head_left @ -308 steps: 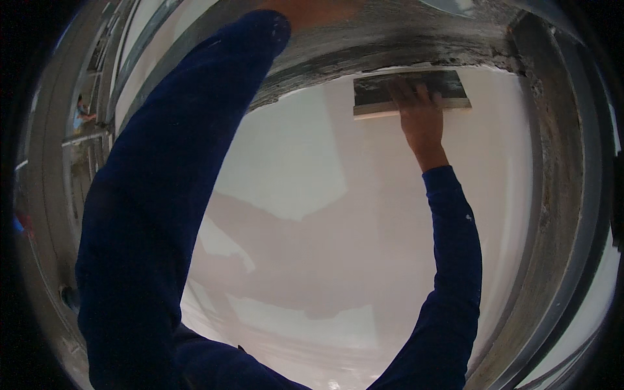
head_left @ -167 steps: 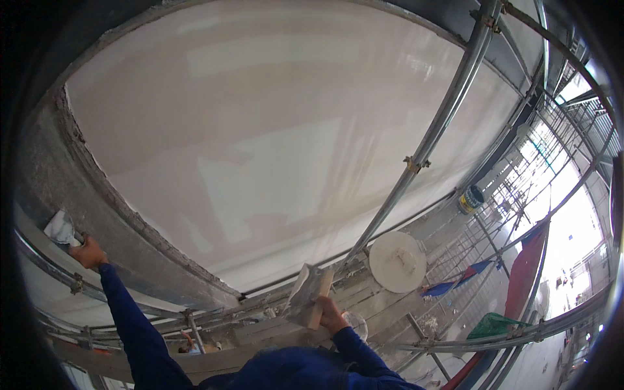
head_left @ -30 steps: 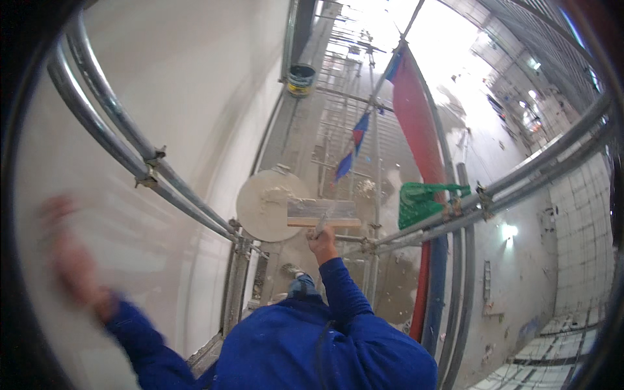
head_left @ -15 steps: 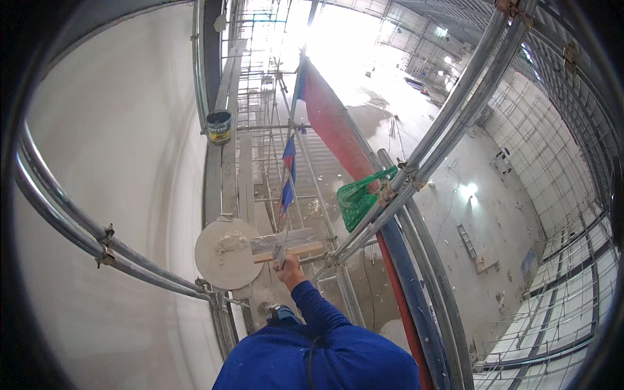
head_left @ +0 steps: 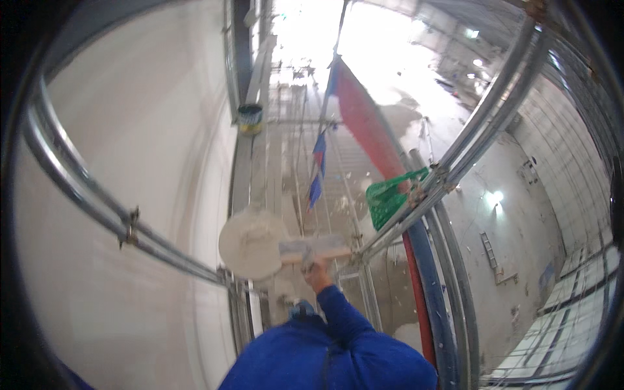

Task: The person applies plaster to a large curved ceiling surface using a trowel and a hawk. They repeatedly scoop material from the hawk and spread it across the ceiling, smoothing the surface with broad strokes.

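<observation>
My right hand (head_left: 316,274) is closed on a wide, flat-bladed trowel with a long grey blade (head_left: 330,245) and a pale wooden strip along it. The trowel lies level beside a round off-white disc (head_left: 235,246), its left end at the disc's right edge. Pale, lumpy paste (head_left: 257,238) sits on the disc's middle. Whether this disc is a board or the top of a tub, I cannot tell. The picture is blurred by motion. My left hand is out of view; only a bit of blue (head_left: 73,377) shows at the lower left rim.
A smooth pale wall (head_left: 143,169) rises on the left, with metal rails (head_left: 84,182) before it. A dark tin with a yellow band (head_left: 249,119) stands on the planks ahead. On the right, a green bag (head_left: 387,201) hangs from scaffold poles (head_left: 484,120), above a floor far below.
The whole view has shifted, so the disc, tin and bag appear farther right. My right hand still holds the trowel beside the disc. A bit of blue has appeared at the lower left.
</observation>
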Demonstrator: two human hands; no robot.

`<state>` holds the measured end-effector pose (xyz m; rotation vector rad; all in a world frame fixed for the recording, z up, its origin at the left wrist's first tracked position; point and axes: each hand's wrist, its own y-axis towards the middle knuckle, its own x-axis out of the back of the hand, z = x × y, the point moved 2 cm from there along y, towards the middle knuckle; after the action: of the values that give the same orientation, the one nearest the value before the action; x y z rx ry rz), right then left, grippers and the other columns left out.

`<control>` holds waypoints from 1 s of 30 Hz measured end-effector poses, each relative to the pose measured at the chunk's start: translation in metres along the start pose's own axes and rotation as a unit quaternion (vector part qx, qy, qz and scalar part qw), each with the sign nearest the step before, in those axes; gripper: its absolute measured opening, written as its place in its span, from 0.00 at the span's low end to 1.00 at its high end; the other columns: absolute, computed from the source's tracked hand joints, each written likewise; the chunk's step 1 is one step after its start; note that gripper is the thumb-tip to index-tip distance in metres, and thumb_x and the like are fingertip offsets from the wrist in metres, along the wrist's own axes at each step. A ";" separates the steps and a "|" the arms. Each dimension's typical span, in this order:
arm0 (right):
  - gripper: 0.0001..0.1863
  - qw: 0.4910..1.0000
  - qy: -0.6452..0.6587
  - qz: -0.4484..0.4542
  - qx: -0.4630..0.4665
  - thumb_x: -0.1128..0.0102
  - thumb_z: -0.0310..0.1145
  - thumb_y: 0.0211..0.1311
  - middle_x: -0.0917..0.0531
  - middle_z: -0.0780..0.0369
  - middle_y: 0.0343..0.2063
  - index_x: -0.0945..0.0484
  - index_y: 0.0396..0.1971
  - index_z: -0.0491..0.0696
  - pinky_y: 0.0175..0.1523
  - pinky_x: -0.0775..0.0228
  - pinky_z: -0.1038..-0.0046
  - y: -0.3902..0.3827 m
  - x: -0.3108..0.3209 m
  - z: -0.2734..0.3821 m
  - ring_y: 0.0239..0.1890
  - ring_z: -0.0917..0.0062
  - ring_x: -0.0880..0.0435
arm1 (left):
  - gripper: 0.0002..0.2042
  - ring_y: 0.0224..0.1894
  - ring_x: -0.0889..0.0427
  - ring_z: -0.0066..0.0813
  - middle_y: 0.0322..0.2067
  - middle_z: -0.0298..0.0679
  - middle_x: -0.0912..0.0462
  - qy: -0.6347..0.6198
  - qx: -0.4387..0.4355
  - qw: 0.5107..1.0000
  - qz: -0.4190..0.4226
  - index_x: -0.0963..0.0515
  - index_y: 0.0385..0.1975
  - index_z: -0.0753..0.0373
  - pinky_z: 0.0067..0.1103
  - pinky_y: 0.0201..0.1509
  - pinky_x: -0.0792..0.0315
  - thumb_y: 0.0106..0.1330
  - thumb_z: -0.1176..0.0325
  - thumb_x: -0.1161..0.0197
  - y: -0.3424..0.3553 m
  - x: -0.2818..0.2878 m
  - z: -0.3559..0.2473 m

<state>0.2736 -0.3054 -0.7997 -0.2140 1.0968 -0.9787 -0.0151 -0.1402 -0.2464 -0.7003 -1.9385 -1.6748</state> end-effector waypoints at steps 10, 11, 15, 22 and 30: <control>0.11 0.999 0.025 0.000 -0.030 0.44 0.48 0.65 0.24 0.68 0.26 0.27 0.32 0.57 0.19 0.46 0.73 0.006 0.021 0.001 0.18 0.77 0.33 | 0.12 0.38 0.23 0.28 0.41 0.42 0.21 0.004 0.001 1.000 -0.007 0.22 0.45 0.62 0.23 0.42 0.28 0.62 0.70 0.36 -0.025 0.008 -0.010; 0.11 0.999 0.008 -0.033 -0.030 0.44 0.48 0.64 0.24 0.68 0.25 0.28 0.32 0.57 0.19 0.46 0.73 0.004 0.016 0.003 0.19 0.77 0.33 | 0.12 0.38 0.23 0.28 0.41 0.42 0.21 0.003 0.004 1.000 -0.004 0.22 0.45 0.62 0.23 0.42 0.28 0.62 0.70 0.36 -0.027 0.006 -0.012; 0.10 0.990 0.020 -0.108 -0.092 0.44 0.46 0.64 0.26 0.68 0.24 0.28 0.31 0.58 0.21 0.44 0.72 0.008 0.008 -0.001 0.21 0.77 0.32 | 0.12 0.37 0.23 0.28 0.40 0.42 0.21 0.004 0.013 1.000 0.010 0.22 0.45 0.62 0.23 0.41 0.28 0.62 0.69 0.36 -0.029 0.011 -0.017; 0.09 0.999 0.030 0.012 -0.026 0.45 0.44 0.65 0.30 0.72 0.17 0.28 0.28 0.57 0.19 0.48 0.75 -0.004 -0.015 0.004 0.14 0.78 0.37 | 0.12 0.36 0.24 0.27 0.39 0.41 0.21 0.007 -0.014 0.999 0.031 0.22 0.45 0.61 0.22 0.40 0.28 0.62 0.69 0.36 -0.027 0.020 -0.028; 0.04 0.996 -0.031 -0.061 -0.050 0.49 0.37 0.64 0.33 0.70 0.16 0.29 0.29 0.56 0.17 0.47 0.76 -0.018 -0.046 0.010 0.12 0.79 0.38 | 0.12 0.34 0.24 0.27 0.39 0.41 0.21 0.017 -0.029 0.999 0.042 0.22 0.46 0.61 0.21 0.38 0.29 0.63 0.69 0.36 -0.032 0.032 -0.037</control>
<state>0.2674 -0.2839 -0.7541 -0.3938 1.0863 -1.0207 -0.0594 -0.1786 -0.2446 -0.7600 -1.8182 -1.6858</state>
